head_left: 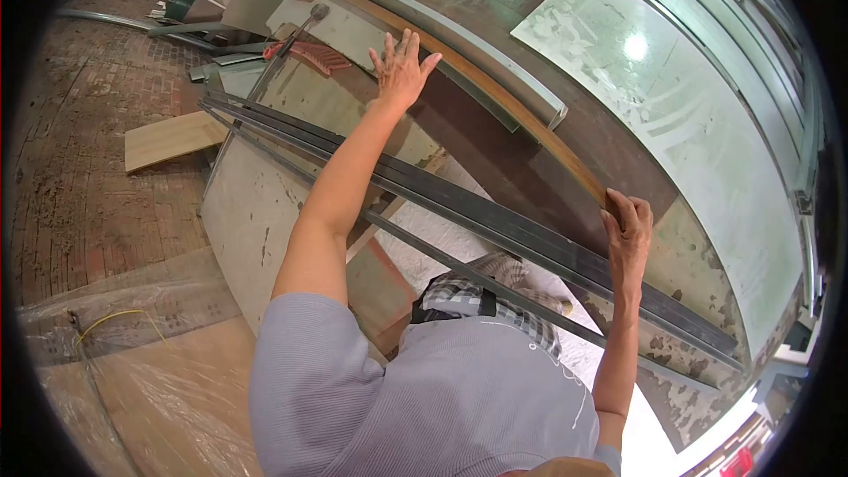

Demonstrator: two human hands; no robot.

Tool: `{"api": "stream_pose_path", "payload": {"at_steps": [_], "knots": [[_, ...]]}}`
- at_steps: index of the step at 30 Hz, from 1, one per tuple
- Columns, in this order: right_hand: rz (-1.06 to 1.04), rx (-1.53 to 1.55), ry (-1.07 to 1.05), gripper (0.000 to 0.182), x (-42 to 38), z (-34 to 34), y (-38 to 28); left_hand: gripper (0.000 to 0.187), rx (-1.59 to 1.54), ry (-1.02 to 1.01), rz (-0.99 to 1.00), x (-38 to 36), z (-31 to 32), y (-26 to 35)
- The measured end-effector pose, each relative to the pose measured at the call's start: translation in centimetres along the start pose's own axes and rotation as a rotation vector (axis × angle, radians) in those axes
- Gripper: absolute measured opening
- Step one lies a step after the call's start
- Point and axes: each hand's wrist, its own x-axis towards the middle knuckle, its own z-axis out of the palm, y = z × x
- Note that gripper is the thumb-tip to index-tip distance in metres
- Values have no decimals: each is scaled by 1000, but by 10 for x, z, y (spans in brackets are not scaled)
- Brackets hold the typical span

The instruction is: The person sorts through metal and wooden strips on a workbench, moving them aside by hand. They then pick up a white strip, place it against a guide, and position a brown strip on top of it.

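Observation:
A long thin wooden strip [521, 110] lies across a dark brown board [495, 150] on a work table. My left hand [399, 71] rests flat on the board beside the strip's far part, fingers spread. My right hand [629, 228] grips the strip's near end, fingers curled over it. Long dark metal bars [459, 203] run under my left forearm, between me and the board.
A pale worn sheet [680, 97] covers the table to the right. A grey metal profile [459, 40] lies beyond the strip. Wood offcuts [172, 137], a red grooved piece [314, 55] and a brick floor [88, 168] are at left. Plastic-covered boards [159, 389] lie at lower left.

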Motion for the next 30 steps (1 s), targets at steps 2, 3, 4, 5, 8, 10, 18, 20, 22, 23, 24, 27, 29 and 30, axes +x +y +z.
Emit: {"api": "stream_pose_path", "payload": {"at_steps": [2,3,4,5,8,10,18,20,22,23,24,27,29,30], "knots": [[-20,-18,14,33,5,7,-3,67,43,20,-6,5,2,-8],[-20,-19,14,33,8,9,-4,67,43,20,-6,8,2,-11],[-8,-7,0,33,9,11,-6,67,32,17,-8,10,2,-14],[4,6,-14,33,12,15,-7,67,22,13,-10,12,2,-17],[-5,43,-34,33,21,25,-13,75,-43,-47,-66,22,3,-29],[-15,48,-39,32,28,33,-18,74,-59,-57,-85,30,4,-38],[-81,29,-17,32,36,48,-21,74,-99,81,-82,24,-25,9],[-129,-11,-3,32,36,48,-20,70,-23,66,-13,0,-26,37],[-142,-22,3,33,35,48,-19,69,-3,43,-41,-9,-13,43],[-149,-26,10,33,35,48,-19,68,11,30,-58,-10,-9,43],[-137,-24,19,33,36,49,-18,68,27,13,-68,-9,-11,46],[-143,-59,38,33,34,50,-18,68,19,-69,-99,-4,-17,48],[-138,-34,53,32,36,54,-21,69,37,-67,-117,-1,-12,45],[-127,-39,54,32,37,55,-22,69,33,-74,-109,0,-13,45]]}}
